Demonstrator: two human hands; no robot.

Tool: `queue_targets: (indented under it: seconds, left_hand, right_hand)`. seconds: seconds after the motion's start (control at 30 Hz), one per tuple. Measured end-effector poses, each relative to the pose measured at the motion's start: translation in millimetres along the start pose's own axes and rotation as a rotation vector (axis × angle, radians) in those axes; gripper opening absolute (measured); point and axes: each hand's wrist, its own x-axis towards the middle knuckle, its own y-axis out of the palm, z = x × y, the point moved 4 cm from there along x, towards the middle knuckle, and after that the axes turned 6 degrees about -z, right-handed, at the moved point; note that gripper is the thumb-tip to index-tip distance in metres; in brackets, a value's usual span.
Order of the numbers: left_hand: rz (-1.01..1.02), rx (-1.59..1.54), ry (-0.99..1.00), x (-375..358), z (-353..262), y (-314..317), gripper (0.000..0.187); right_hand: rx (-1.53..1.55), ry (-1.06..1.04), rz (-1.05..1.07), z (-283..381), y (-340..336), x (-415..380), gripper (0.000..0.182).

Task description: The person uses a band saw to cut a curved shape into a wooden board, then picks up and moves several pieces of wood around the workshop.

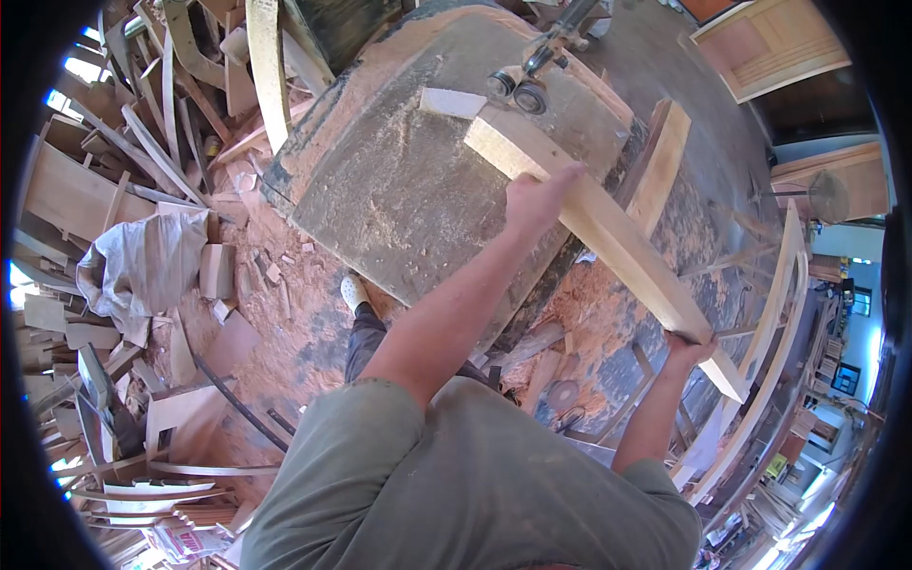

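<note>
A long pale wooden plank (617,247) lies slanted across the sawdust-covered band saw table (399,190). Its far end sits by the saw's blade guide rollers (518,87). My left hand (537,198) presses on the plank's upper edge, a short way back from the rollers, fingers wrapped over the wood. My right hand (689,348) grips the plank near its near end, off the table's edge. A small flat offcut (452,102) rests on the table next to the plank's far end.
Heaps of scrap wood and curved strips (142,142) fill the left side, with a crumpled white sack (142,266) among them. Reddish sawdust covers the floor (285,323). A curved wooden frame (774,313) stands at the right, and a panelled door (774,47) lies top right.
</note>
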Motion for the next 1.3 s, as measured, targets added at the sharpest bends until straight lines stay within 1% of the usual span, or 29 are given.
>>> queue_targets:
  seconds: [0.03,0.1,0.23,0.3,0.43,0.5,0.53,0.6,0.73,0.83,0.9,1.03,1.1,1.3]
  left_hand:
    - [-0.006,-0.006,0.002,2,1,0,0.06]
    - [0.075,-0.079,0.019,4,5,4,0.068]
    - [0.003,-0.086,0.059,3,6,5,0.062]
    - [-0.031,-0.027,0.059,1,2,4,0.063]
    - [-0.057,-0.02,0.022,8,10,8,0.066]
    - [-0.073,-0.024,0.068,9,10,8,0.068]
    - [-0.08,-0.034,0.054,9,12,9,0.068]
    - [-0.061,-0.065,0.046,6,6,10,0.069]
    - [-0.071,-0.071,0.029,20,22,16,0.069]
    - [-0.063,-0.041,0.038,17,15,13,0.071]
    - [-0.012,-0.05,0.043,15,12,14,0.072]
    - [-0.008,-0.034,0.034,16,12,16,0.072]
    - [-0.036,-0.014,0.036,16,12,16,0.071]
    - [-0.011,-0.086,0.062,23,18,21,0.072]
  right_hand:
    - [-0.003,0.0,0.008,0,1,2,0.072]
    - [-0.022,-0.028,0.036,1,1,4,0.072]
    - [-0.002,0.009,0.048,2,3,17,0.072]
    - [-0.025,-0.02,0.068,3,3,25,0.074]
    - [-0.034,-0.018,0.06,3,6,30,0.075]
    - [0.002,0.011,0.151,3,11,29,0.076]
    - [-0.016,0.007,0.153,4,12,28,0.076]
    - [-0.041,-0.013,0.088,5,16,20,0.077]
    - [-0.085,-0.047,0.118,8,10,41,0.079]
    - [-0.08,0.0,0.159,7,12,45,0.082]
    - [-0.094,-0.087,0.064,7,15,28,0.075]
    - [-0.066,-0.067,0.014,7,19,21,0.078]
    - [-0.005,-0.036,0.061,6,20,26,0.082]
    - [-0.029,-0.033,0.031,7,21,25,0.082]
